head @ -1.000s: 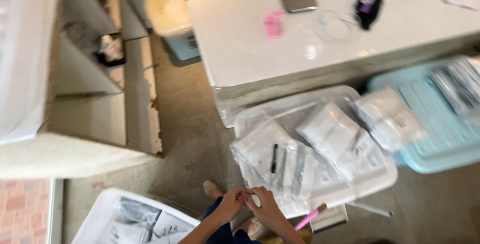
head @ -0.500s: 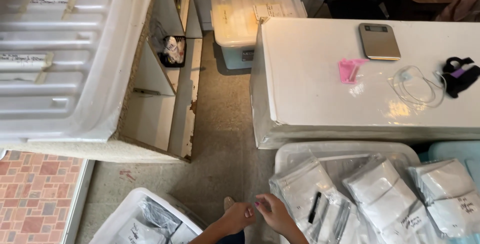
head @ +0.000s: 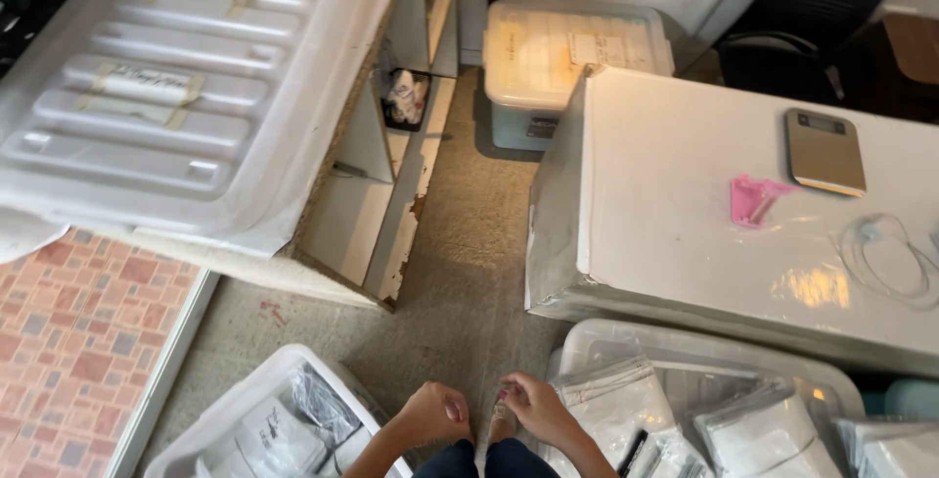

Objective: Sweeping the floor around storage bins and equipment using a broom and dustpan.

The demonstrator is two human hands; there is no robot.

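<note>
At the bottom edge, the left hand (head: 432, 413) is loosely curled and the right hand (head: 533, 408) sits just beside it, fingertips pinched together; whether anything lies between them is too small to tell. Both hover over the grey concrete floor (head: 460, 273). Left of them stands a clear plastic bin of dark packets (head: 264, 424); right of them, a clear plastic lid stacked with sealed transparent bags (head: 685, 409). Above that, a white tabletop (head: 665, 194) carries a flat metal-coloured digital scale (head: 827, 150), a small pink plastic piece (head: 753, 199) and a coiled clear tube (head: 885, 253). A large white ribbed plastic lid (head: 166, 96) rests on an open wooden shelf unit (head: 381, 165). Farther back stands a translucent lidded storage box (head: 577, 57).
</note>
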